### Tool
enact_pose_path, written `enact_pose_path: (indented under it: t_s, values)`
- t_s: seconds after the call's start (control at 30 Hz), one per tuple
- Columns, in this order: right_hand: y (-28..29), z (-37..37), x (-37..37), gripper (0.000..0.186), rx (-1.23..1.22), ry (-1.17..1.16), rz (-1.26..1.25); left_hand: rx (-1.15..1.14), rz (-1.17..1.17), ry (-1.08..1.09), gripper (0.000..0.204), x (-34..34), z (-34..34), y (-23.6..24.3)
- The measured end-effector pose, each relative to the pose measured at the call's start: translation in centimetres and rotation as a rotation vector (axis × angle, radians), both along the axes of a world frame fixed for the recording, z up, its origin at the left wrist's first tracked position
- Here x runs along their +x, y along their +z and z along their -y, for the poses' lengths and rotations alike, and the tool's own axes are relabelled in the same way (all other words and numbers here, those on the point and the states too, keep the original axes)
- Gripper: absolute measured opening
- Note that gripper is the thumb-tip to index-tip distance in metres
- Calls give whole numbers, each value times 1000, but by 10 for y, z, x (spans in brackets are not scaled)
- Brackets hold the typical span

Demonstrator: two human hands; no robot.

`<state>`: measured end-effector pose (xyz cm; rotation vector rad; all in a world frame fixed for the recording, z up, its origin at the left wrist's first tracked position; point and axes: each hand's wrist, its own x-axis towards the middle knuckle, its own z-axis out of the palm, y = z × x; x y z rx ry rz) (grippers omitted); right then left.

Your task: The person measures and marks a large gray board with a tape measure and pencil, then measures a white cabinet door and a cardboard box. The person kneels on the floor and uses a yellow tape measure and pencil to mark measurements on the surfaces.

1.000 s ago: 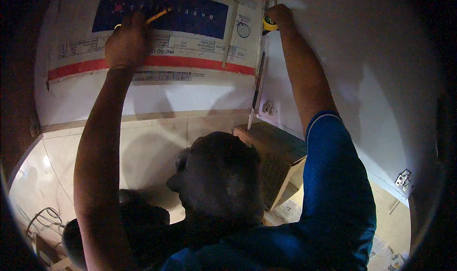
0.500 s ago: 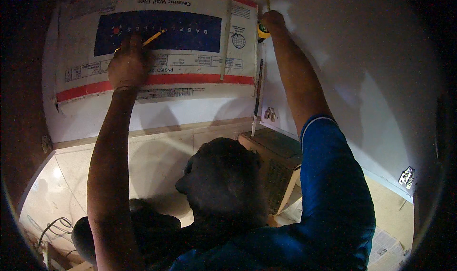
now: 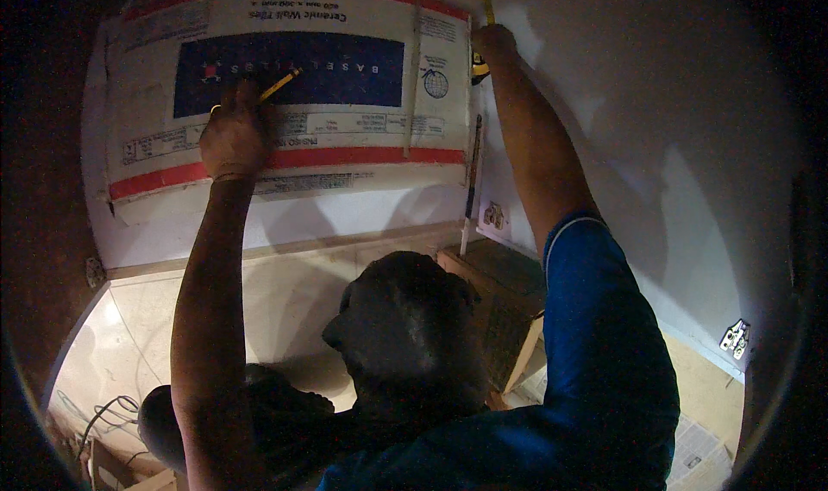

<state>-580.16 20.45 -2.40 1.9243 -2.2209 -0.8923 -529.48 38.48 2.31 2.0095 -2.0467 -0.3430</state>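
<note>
My left hand (image 3: 235, 137) is closed around a yellow pencil (image 3: 281, 84). It lies against a printed cardboard sheet (image 3: 336, 21) with red bands and a dark blue panel, set on the pale back surface. The pencil slants across the lower part of the blue panel. My right hand (image 3: 494, 44) reaches up to the corner beside the sheet's right edge. It grips a black and yellow tape measure (image 3: 479, 66), largely covered by the fingers. A strip of yellow blade (image 3: 489, 8) shows above that hand.
A person's head (image 3: 410, 336) is low between the arms. A brown cardboard box (image 3: 496, 275) stands under the corner. Metal hinges (image 3: 736, 339) are on the right panel. At lower left lies a dark cable (image 3: 95, 422); newspaper (image 3: 699, 448) is at lower right.
The view has shifted slightly, so the sheet sits a little lower. More yellow blade shows above my right hand. Both hands keep their grips in nearly the same places.
</note>
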Motion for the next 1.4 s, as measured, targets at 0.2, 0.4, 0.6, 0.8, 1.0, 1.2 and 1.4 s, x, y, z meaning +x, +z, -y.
enact_pose_path:
  t_s: [0.2, 0.4, 0.6, 0.8, 1.0, 1.2, 1.4]
  values:
    - [-2, -2, 3, 35, -13, -7, -9, -15, -11, -14, 35, 1, 0, -3]
    - [-3, -3, 5, 35, -27, -6, -15, -86, -30, -38, 39, 2, -1, -5]
    - [-2, -6, 9, 35, -27, -4, -59, 27, -19, 1, 36, -1, 2, -4]
    - [1, -8, 20, 33, -206, -181, 160, -92, -36, -2, 37, -2, -1, 2]
    - [9, -16, 24, 34, -48, -76, 22, -27, 14, -2, 41, -3, 1, -2]
    - [22, -25, 34, 31, -30, 179, -77, -102, -25, -26, 34, -2, 1, -6]
    - [23, -25, 40, 30, 2, 150, -73, -30, 17, -15, 33, -8, 5, 3]
